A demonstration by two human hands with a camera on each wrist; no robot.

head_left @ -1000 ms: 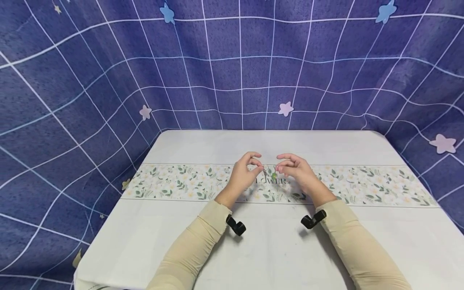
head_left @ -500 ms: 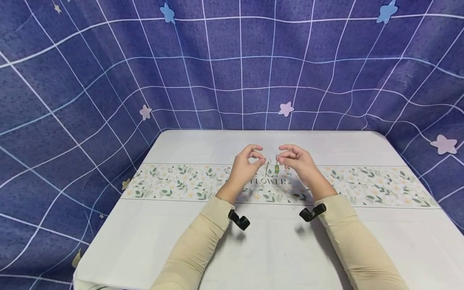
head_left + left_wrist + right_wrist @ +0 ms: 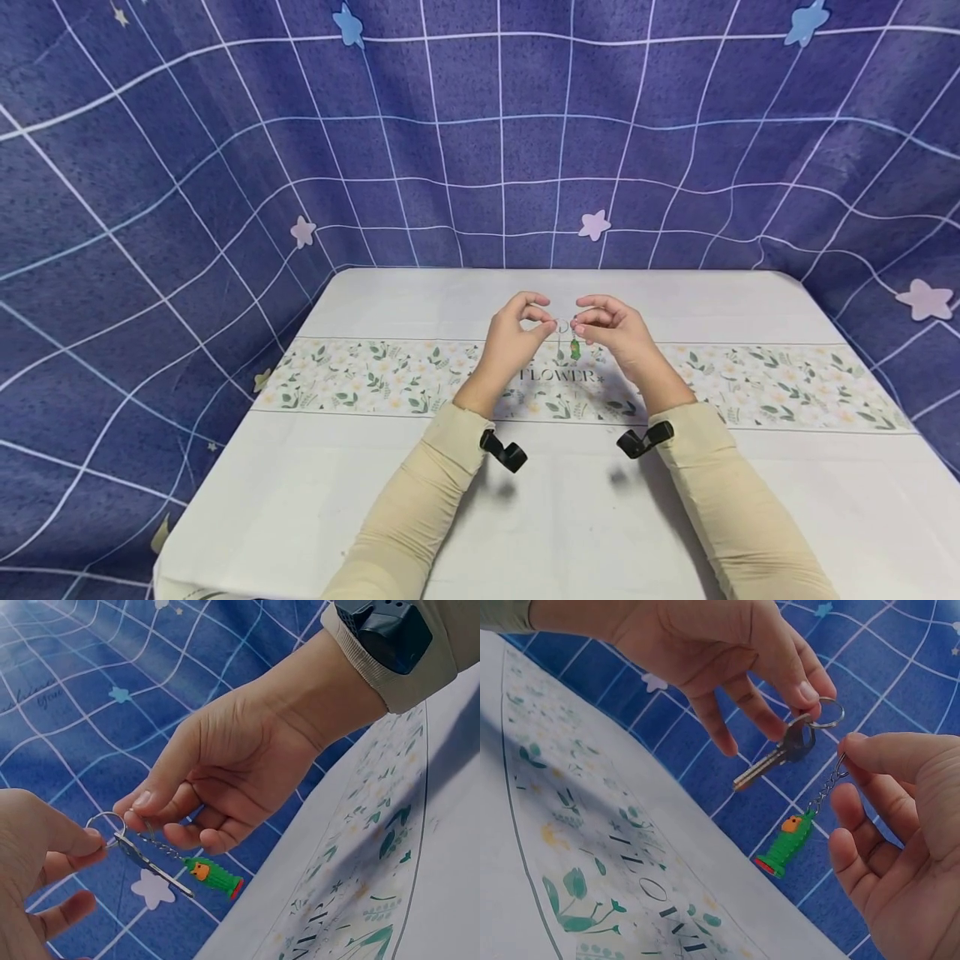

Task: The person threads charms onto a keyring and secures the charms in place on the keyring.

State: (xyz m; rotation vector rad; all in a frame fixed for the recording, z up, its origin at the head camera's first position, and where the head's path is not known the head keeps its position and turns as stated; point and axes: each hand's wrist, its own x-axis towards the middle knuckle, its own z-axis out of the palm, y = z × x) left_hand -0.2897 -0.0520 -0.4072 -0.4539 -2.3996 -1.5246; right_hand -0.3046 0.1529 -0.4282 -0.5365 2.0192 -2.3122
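Observation:
Between thumb and fingertips, my left hand [image 3: 512, 346] pinches a thin metal key ring [image 3: 843, 712]. A key [image 3: 798, 746] hangs from that ring. Opposite it, my right hand [image 3: 618, 337] pinches the top end of a short metal chain [image 3: 827, 787]. From the chain dangles a green figure charm [image 3: 786, 844] with an orange face and a red base. In the right wrist view the ring and the right fingertips are close, with a small gap between them. Both hands are held up over the table, fingertips facing each other.
Below the hands lies a white tablecloth [image 3: 555, 500] with a floral band [image 3: 405, 379] across it. A blue curtain [image 3: 450, 150] with grid lines and stars stands behind and to the sides. Each sleeve carries a black wrist camera [image 3: 504, 451].
Both hands have risen slightly, and the left hand has shifted right, closer to the right hand. The key ring has come nearer the right fingertips. The charm hangs more plainly in view.

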